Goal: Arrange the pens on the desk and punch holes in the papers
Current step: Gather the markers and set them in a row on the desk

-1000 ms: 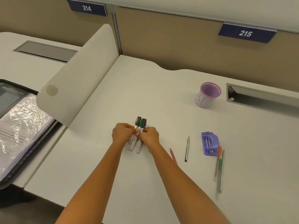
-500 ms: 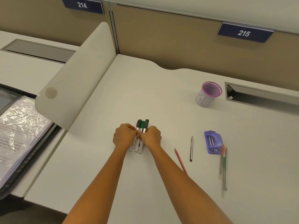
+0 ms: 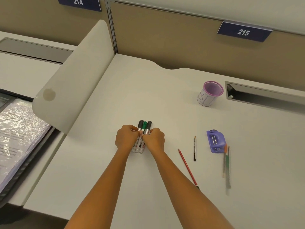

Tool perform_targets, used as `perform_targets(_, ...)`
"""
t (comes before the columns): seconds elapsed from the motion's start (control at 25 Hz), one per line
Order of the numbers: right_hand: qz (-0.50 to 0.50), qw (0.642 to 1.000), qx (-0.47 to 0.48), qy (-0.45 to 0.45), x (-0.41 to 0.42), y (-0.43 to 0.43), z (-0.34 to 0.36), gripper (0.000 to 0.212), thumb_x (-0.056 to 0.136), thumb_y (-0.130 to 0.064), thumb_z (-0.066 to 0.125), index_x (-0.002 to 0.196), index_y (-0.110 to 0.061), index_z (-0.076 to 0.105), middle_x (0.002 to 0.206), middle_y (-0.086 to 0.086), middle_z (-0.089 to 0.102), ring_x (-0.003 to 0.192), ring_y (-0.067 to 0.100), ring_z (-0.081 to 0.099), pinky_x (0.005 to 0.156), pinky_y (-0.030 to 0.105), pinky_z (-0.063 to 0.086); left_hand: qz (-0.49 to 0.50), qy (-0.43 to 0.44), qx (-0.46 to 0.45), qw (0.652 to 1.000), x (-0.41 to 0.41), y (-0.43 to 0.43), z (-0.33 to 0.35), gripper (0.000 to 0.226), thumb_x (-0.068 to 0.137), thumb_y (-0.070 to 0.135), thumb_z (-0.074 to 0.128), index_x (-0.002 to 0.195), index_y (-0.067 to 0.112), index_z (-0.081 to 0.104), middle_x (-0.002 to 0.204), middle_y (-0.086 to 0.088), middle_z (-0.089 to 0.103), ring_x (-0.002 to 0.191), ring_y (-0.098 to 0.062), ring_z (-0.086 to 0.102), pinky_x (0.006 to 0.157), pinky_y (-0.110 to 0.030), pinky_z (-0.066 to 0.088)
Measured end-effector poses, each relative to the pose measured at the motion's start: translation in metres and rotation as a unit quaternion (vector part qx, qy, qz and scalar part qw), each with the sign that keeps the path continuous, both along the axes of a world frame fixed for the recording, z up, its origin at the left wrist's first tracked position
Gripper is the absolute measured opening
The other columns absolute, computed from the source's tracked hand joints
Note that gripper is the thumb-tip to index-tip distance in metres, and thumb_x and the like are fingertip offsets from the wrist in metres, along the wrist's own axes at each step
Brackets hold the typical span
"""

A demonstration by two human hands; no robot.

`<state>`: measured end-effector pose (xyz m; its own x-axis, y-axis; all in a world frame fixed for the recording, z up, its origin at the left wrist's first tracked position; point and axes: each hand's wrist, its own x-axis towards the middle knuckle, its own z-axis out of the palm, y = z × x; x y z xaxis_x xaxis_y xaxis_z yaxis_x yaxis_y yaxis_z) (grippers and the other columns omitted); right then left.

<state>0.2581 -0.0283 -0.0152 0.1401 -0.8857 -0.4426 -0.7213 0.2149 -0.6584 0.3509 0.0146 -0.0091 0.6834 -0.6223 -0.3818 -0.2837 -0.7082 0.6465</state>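
Three markers (image 3: 144,128), two with black caps and a green-capped one between them, lie side by side on the white desk (image 3: 148,90). My left hand (image 3: 126,138) presses them from the left and my right hand (image 3: 154,139) from the right, fingers curled around their barrels. To the right lie a red pencil (image 3: 187,166), a black pencil (image 3: 194,148), two pens (image 3: 227,166) and a purple hole punch (image 3: 215,141). A stack of papers in plastic sleeves (image 3: 18,129) rests on the neighbouring desk at the left.
A pink-rimmed mesh pen cup (image 3: 209,94) stands at the back right, beside a cable slot (image 3: 264,95). A rounded white divider panel (image 3: 74,76) separates the two desks. Brown partition walls carry labels 214 and 215.
A third marker has joined the two, so three now lie together between my hands. My hands have closed in on the bundle, lining the markers up.
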Motion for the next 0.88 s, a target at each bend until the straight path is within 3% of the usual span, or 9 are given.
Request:
perform_targets(0.16,-0.004,1.000,-0.013,0.005,-0.001,0.001,0.001,0.020,0.087,-0.023,0.063,0.093,-0.004,0.065,0.094,0.012,0.068,0.076,0.024,0.062,0.058,0.030,0.042,-0.002,0.011,-0.006,1.000,0.000,0.000,-0.002,0.030,0.078,0.036,0.072,0.103,0.019,0.071,0.099,-0.003,0.072,0.088,-0.023,0.066,0.070,-0.029,0.046)
perform_targets(0.32,-0.015,1.000,-0.016,0.001,-0.007,-0.001,0.004,0.023,0.086,-0.021,0.061,0.067,-0.012,0.050,0.069,0.005,0.054,0.059,0.021,0.048,0.046,0.027,0.033,0.001,-0.004,-0.002,1.000,-0.001,0.001,-0.003,0.034,0.080,0.041,0.070,0.103,0.017,0.070,0.098,-0.004,0.071,0.089,-0.025,0.066,0.071,-0.030,0.047)
perform_targets(0.4,-0.027,1.000,-0.013,-0.006,-0.014,-0.001,0.006,0.030,0.085,-0.022,0.061,0.062,-0.014,0.043,0.063,0.006,0.050,0.057,0.026,0.051,0.049,0.034,0.044,-0.004,-0.018,0.006,1.000,-0.003,0.001,-0.002,0.034,0.081,0.046,0.066,0.098,0.017,0.068,0.093,-0.004,0.069,0.088,-0.026,0.065,0.073,-0.032,0.049)
perform_targets(0.48,-0.036,0.999,-0.010,-0.031,-0.026,-0.002,0.009,0.020,0.086,-0.026,0.062,0.077,-0.010,0.058,0.082,0.015,0.064,0.073,0.034,0.066,0.070,0.045,0.057,-0.004,-0.036,0.014,0.999,-0.005,0.002,0.002,0.040,0.084,0.052,0.060,0.101,0.015,0.065,0.095,-0.004,0.068,0.090,-0.027,0.063,0.071,-0.033,0.047)
perform_targets(0.56,-0.050,0.998,-0.016,-0.046,-0.045,-0.006,0.009,0.029,0.088,-0.033,0.063,0.104,-0.008,0.064,0.103,0.010,0.067,0.087,0.033,0.069,0.081,0.046,0.057,0.002,-0.078,0.001,0.997,-0.010,0.004,0.006,0.048,0.087,0.054,0.053,0.111,0.013,0.061,0.106,-0.003,0.067,0.095,-0.026,0.062,0.070,-0.032,0.041)
perform_targets(0.64,-0.072,0.996,-0.027,-0.046,-0.073,-0.012,0.008,0.029,0.088,-0.032,0.063,0.107,-0.012,0.064,0.102,0.004,0.068,0.078,0.028,0.071,0.078,0.040,0.059,-0.006,-0.118,-0.042,0.992,-0.026,0.004,0.012,0.042,0.089,0.051,0.052,0.112,0.016,0.059,0.109,0.000,0.065,0.095,-0.024,0.062,0.069,-0.031,0.040)
perform_targets(0.76,-0.107,0.992,-0.054,-0.034,-0.118,-0.019,0.007,0.019,0.089,-0.022,0.061,0.104,-0.012,0.065,0.088,-0.002,0.067,0.057,0.014,0.066,0.052,0.013,0.052,-0.049,-0.106,-0.109,0.987,-0.065,-0.009,0.024,0.028,0.088,0.044,0.057,0.104,0.022,0.060,0.098,0.007,0.066,0.082,-0.014,0.060,0.064,-0.027,0.040)
perform_targets(0.8,-0.113,0.991,-0.064,-0.026,-0.133,-0.020,0.008,0.018,0.089,-0.019,0.061,0.104,-0.011,0.066,0.091,0.000,0.068,0.062,0.014,0.065,0.054,0.012,0.053,-0.067,-0.090,-0.121,0.986,-0.082,-0.014,0.028,0.025,0.087,0.041,0.059,0.101,0.022,0.062,0.094,0.008,0.067,0.078,-0.012,0.060,0.062,-0.026,0.039)
perform_targets(0.88,-0.122,0.989,-0.076,-0.022,-0.159,-0.022,0.013,0.018,0.090,-0.014,0.060,0.107,-0.009,0.066,0.098,0.007,0.069,0.079,0.020,0.067,0.072,0.032,0.061,-0.109,-0.061,-0.128,0.984,-0.115,-0.024,0.031,0.020,0.086,0.037,0.061,0.097,0.020,0.065,0.089,0.005,0.069,0.076,-0.011,0.061,0.060,-0.023,0.039)
